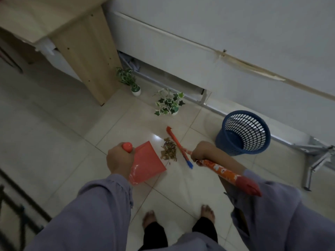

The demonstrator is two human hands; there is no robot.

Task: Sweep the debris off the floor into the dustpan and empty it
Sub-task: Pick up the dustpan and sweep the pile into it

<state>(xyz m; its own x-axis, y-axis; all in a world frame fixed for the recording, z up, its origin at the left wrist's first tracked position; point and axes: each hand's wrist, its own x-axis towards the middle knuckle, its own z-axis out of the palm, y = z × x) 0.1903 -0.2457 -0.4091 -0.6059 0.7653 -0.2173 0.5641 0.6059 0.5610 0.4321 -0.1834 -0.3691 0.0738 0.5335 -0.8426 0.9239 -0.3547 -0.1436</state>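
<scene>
A small pile of dry brown debris (169, 150) lies on the tiled floor. My left hand (118, 158) grips the round-ended handle of a red dustpan (147, 163), whose open edge rests just left of the pile. My right hand (204, 153) holds the patterned orange handle of a broom (220, 171). The broom's thin head (178, 146), red at the far end and blue at the near end, lies on the floor along the right side of the debris. The pan's inside looks bare.
A blue mesh wastebasket (243, 132) stands right of the pile by the white wall. Two small potted plants (135, 88) (169, 103) sit beyond the pile. A wooden cabinet (87, 51) stands at the back left. My bare feet (178, 217) are below.
</scene>
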